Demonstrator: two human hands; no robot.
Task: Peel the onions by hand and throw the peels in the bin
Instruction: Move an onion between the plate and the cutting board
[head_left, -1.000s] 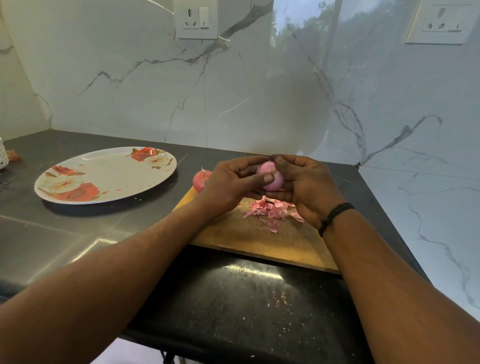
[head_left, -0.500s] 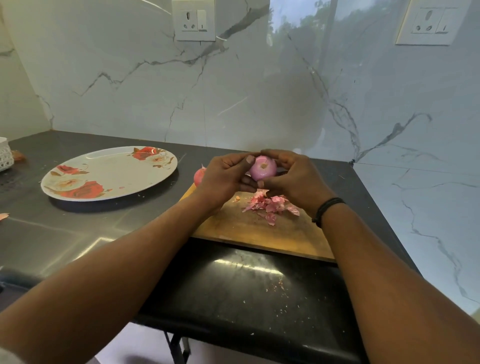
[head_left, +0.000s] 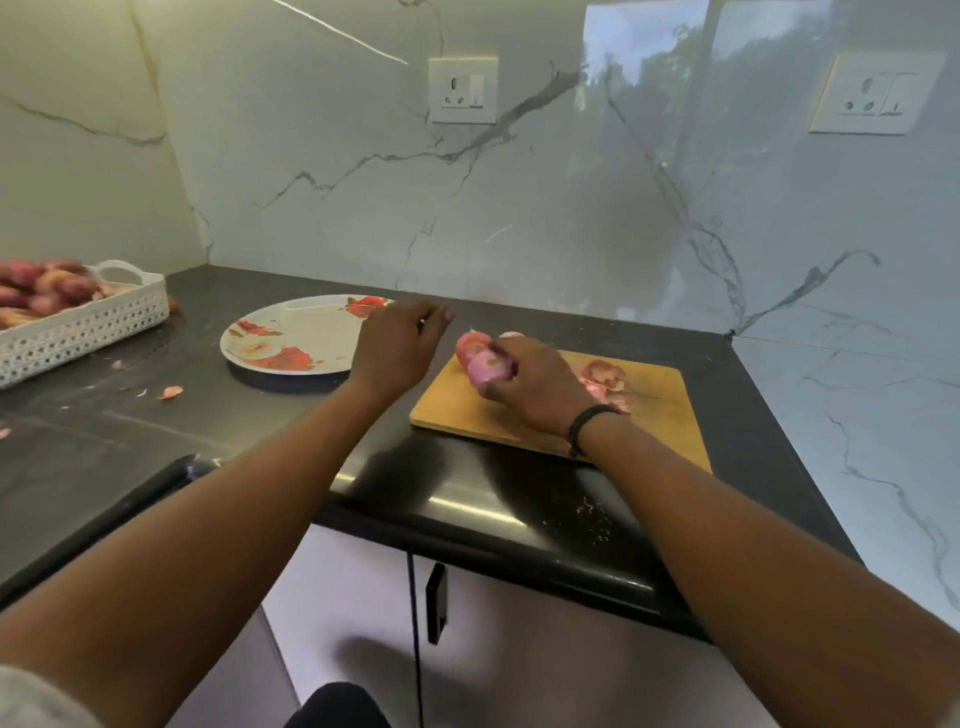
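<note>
Fingers (head_left: 496, 387) of the right hand (head_left: 535, 387) curl round a peeled onion (head_left: 487, 368), gripping it above the left end of the cutting board (head_left: 524, 421). Those of the left hand (head_left: 397, 345) hang loosely curled and hold nothing, above the gap between board and plate.

White marble walls (head_left: 337, 197) with grey veins meet in a corner at the back left and carry two sockets (head_left: 462, 91). Below them runs a black counter (head_left: 130, 431), glossy along its front edge, with pale cabinet doors (head_left: 519, 649) and one dark handle (head_left: 435, 603) beneath.

One white perforated basket (head_left: 83, 325) stands at the counter's far left edge, heaped with unpeeled onions (head_left: 36, 291); I cannot count them. One floral plate (head_left: 291, 338) lies between basket and board, near the back. One wooden cutting board lies toward the counter's right end.

A second onion (head_left: 470, 344), reddish, sits on the board's back left corner just behind the held one. One pile of pink peels (head_left: 602, 379) lies on the board to the right of the right hand, partly hidden by it. A few stray peel scraps (head_left: 170, 392) dot the counter in front of the basket, and fine crumbs (head_left: 592, 514) lie near the front edge. One black band (head_left: 589, 423) circles the right wrist.
</note>
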